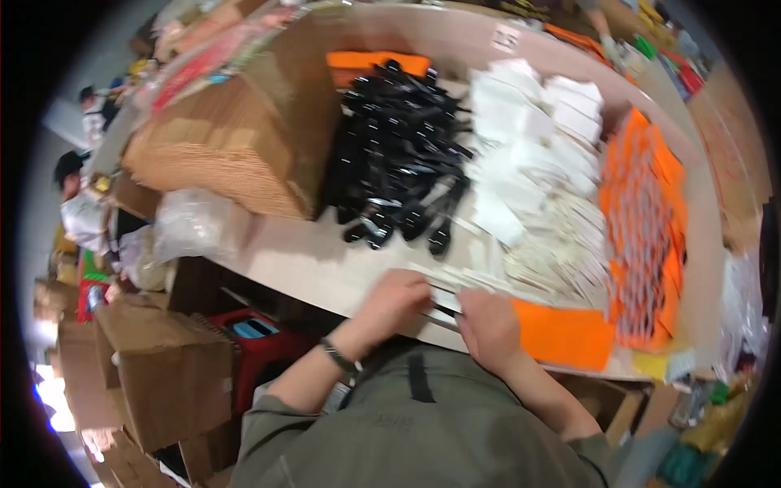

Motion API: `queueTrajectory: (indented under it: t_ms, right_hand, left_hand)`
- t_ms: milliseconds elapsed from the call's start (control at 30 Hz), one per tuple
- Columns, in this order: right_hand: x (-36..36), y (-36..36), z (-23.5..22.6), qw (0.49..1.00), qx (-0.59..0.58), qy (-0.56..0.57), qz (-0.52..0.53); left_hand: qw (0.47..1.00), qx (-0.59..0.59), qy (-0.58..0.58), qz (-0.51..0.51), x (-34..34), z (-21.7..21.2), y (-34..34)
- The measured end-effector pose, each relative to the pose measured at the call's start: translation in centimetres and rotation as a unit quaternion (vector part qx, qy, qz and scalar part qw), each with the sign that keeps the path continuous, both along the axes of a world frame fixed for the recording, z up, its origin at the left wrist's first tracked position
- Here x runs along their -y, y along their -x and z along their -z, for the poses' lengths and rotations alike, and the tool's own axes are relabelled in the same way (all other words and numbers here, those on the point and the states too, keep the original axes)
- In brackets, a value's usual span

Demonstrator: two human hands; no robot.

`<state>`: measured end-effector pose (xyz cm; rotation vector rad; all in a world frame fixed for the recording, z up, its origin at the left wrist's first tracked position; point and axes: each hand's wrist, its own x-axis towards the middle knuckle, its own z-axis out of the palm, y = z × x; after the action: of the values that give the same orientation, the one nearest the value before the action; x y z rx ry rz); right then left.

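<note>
Both hands curled | left hand [396,298] – right hand [488,323] – gripping white strips [443,293] at table [309,260] edge

Left of the heap of black plastic items [399,154] lies a brown corrugated cardboard stack [220,138]; right, white paper packets [529,138], then orange cards [647,220].

Pale worktable [309,260], cardboard boxes [175,374], perhaps a warehouse
</note>
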<state>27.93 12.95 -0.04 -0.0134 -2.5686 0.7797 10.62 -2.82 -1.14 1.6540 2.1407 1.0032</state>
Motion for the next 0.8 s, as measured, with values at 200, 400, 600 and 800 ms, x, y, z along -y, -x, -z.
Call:
queueTrajectory:
  t_ms: [200, 400, 600, 800]
  right_hand:
    - [-0.4, -2.1, 2.6, 0.987, 0.082, -0.128, -0.055]
    - [0.4, -1.2, 0.4, 0.985, 0.084, -0.122, -0.093]
    - [0.0, -2.7, 1.0, 0.987, 0.092, -0.116, -0.056]
    - [-0.8, -3.6, -0.9, 0.984, 0.136, -0.112, -0.013]
  left_hand:
    - [0.965, -0.215, -0.082, -0.122, -0.3, -8.0, 9.0]
    - [0.843, -0.331, 0.073, -0.419, 3.7, -18.5, 22.2]
    - [0.841, -0.309, 0.189, -0.402, 1.7, -20.0, 22.3]
    - [0.863, -0.268, -0.076, -0.422, 3.5, -18.8, 18.1]
